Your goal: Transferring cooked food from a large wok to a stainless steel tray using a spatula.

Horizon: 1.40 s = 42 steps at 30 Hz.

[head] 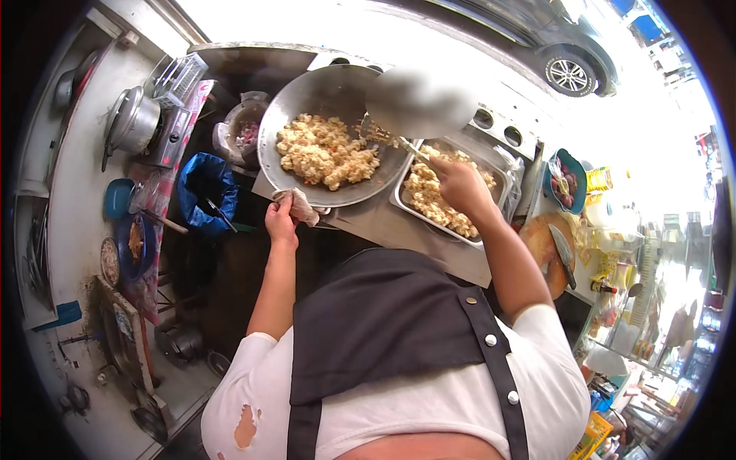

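A large metal wok holds a mound of fried rice. My left hand grips a folded cloth at the wok's near rim, by its handle. My right hand is closed around the handle of a metal spatula, whose head, with rice on it, lies over the wok's right side. Below my right hand, a rectangular steel tray of fried rice stands against the wok's right side. Part of the wok's far right is hidden by a blurred patch.
To the left are a blue-lined bin, a clay stove and a lidded pot. At right, a knife lies on a round wooden chopping board, near a teal basin. A parked car stands beyond the counter.
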### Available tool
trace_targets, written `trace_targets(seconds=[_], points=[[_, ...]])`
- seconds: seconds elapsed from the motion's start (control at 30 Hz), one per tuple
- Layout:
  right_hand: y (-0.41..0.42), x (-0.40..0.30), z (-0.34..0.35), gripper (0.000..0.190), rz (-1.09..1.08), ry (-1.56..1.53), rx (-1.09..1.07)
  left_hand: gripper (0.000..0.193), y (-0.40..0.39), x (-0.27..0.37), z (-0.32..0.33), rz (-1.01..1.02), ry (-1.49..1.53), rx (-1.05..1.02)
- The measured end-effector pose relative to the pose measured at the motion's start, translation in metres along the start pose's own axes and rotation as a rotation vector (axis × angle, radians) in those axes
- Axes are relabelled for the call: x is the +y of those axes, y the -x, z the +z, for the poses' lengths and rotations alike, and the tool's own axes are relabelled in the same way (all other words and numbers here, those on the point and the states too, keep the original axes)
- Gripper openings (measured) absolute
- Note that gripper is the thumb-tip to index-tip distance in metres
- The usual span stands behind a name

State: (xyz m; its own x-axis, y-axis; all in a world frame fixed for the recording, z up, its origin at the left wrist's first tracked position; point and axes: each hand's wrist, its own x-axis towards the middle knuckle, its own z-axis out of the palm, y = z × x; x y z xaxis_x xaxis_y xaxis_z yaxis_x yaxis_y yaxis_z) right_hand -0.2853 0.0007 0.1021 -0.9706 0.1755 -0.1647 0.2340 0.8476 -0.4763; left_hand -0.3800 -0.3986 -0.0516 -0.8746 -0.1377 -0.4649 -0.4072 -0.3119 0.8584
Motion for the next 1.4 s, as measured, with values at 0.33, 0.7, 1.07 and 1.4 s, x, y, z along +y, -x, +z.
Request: trace_targets(seconds=[0.33, 0.7, 1.07, 1.4], points=[[-0.129, -0.101, 0.052, 0.027, -0.029, 0.284, -0.361, 0.031, -0.038, 0.03, -0.024, 0.012, -0.179, -0.142], [-0.11, -0.131, 0.127, 0.047, 0.261, -0.528, -0.563, 0.04, -0.055, 0.033, -0.039, 0.077, -0.373, -0.194], [-0.058, -0.11, 0.078, 0.043, 0.329, -0.543, -0.464, 0.039, -0.052, 0.029, -0.034, 0.165, -0.385, -0.113], [-0.024, -0.067, 0.036, 0.042, 0.367, -0.651, -0.283, 0.027, -0.051, 0.028, -0.01, 0.22, -0.355, -0.025]])
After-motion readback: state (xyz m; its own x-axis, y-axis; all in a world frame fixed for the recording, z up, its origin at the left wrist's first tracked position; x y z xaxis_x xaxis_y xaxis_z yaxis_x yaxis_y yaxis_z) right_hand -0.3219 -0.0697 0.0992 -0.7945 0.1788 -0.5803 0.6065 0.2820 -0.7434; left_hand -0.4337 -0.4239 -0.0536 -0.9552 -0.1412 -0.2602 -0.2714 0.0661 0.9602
